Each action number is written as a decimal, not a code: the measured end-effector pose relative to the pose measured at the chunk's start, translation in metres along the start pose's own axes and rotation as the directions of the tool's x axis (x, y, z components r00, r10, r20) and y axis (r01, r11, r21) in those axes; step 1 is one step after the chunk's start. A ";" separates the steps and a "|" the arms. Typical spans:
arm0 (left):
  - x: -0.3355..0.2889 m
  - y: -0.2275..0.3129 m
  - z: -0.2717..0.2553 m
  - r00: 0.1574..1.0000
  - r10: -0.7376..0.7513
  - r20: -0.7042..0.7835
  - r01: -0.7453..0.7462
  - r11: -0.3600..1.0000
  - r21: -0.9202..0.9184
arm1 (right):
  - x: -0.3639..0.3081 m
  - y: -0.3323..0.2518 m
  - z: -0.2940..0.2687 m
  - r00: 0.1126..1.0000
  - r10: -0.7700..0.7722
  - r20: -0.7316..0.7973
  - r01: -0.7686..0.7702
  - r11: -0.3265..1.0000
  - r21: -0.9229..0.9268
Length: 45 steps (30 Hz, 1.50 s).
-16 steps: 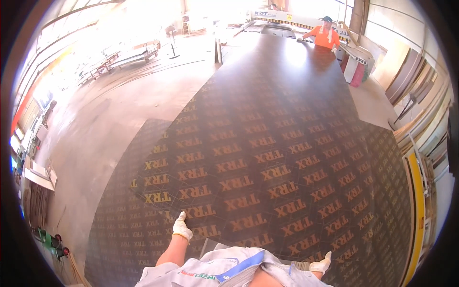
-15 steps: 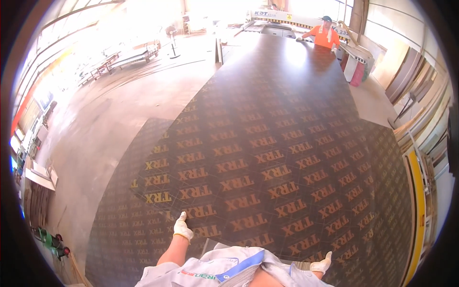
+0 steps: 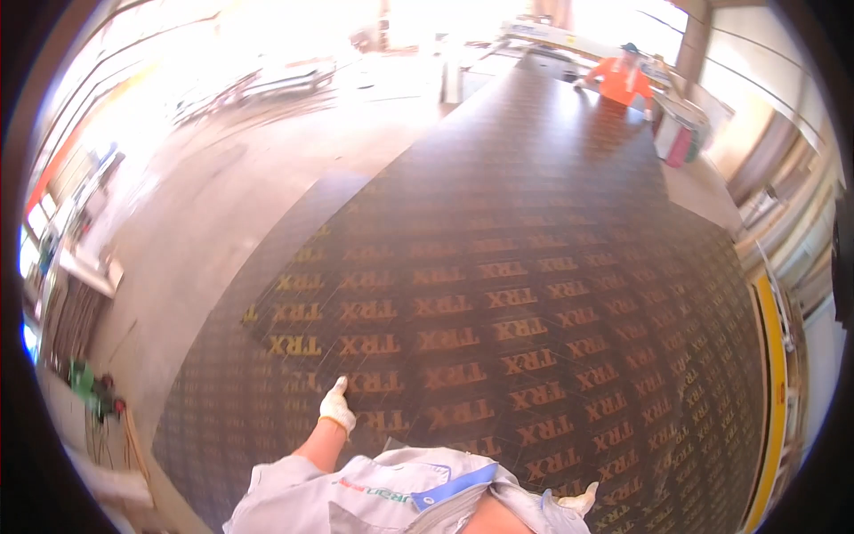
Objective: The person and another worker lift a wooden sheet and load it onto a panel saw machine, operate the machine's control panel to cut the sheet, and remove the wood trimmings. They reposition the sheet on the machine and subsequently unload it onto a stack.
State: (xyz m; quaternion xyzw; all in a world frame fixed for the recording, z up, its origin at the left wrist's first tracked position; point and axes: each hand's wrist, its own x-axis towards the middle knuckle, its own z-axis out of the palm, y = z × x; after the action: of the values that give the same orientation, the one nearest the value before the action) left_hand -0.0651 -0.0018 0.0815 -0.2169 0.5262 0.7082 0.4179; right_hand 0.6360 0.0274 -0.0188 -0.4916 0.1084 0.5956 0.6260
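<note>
A large dark brown film-faced plywood panel (image 3: 498, 294) with repeated printed lettering stretches away from me, glossy toward its far end. My left hand (image 3: 337, 405), in a white work glove, grips its near edge with the thumb on top; the fingers are hidden underneath. Farther right, my gloved right hand (image 3: 578, 500) is at the same edge near my body, thumb raised and most fingers out of sight. Beneath lies another panel (image 3: 222, 356) of the same kind, showing on the left and right. At the far end, a person in an orange shirt (image 3: 620, 82) has both hands at the panel.
A long machine (image 3: 569, 40) stands behind the far end. A yellow rail (image 3: 772, 383) runs along the right, with boards leaning beyond it. Bare concrete floor (image 3: 222, 205) spreads to the left, with a green tool (image 3: 89, 384) and stacked boards (image 3: 76, 307) near the left rim.
My view has turned slightly left, so the far person and machine appear farther right. Both hands stay at the near edge, a little left in the picture. The far surroundings look blurred now.
</note>
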 end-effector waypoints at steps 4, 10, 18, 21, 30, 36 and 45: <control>0.001 -0.027 0.016 0.992 -0.106 0.068 0.110 0.992 -0.063 | 0.088 -0.092 -0.109 0.995 0.083 0.052 -0.076 0.989 -0.127; -0.011 -0.014 0.000 0.991 -0.073 -0.114 0.067 0.996 -0.061 | 0.073 -0.083 -0.037 0.935 0.258 -0.245 -0.335 0.869 -0.363; 0.019 -0.031 0.001 0.971 -0.062 -0.231 0.077 0.995 0.057 | 0.091 -0.137 0.034 0.983 0.169 -0.078 -0.185 0.854 -0.486; 0.041 -0.031 0.019 0.952 -0.191 -0.238 0.191 0.981 -0.025 | 0.086 -0.163 0.036 0.986 0.111 -0.127 -0.161 0.846 -0.508; 0.053 -0.006 0.053 0.919 -0.345 -0.191 0.316 0.933 -0.170 | -0.071 -0.128 0.235 0.946 -0.160 -0.280 0.005 0.876 -0.482; 0.059 0.016 0.007 0.911 -0.256 -0.324 0.228 0.966 -0.123 | -0.104 -0.075 0.370 0.969 -0.064 -0.239 -0.063 0.870 -0.489; 0.018 -0.010 0.079 0.870 -0.456 -0.186 0.372 0.856 -0.359 | -0.157 -0.026 0.464 0.905 0.074 -0.420 -0.273 0.856 -0.438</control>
State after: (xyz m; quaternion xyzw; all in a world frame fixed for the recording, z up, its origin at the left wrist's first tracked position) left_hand -0.0564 0.0790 0.0900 -0.4813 0.3991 0.6390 0.4479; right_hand 0.4075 0.2775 0.3352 -0.7291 0.1214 0.5490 0.3902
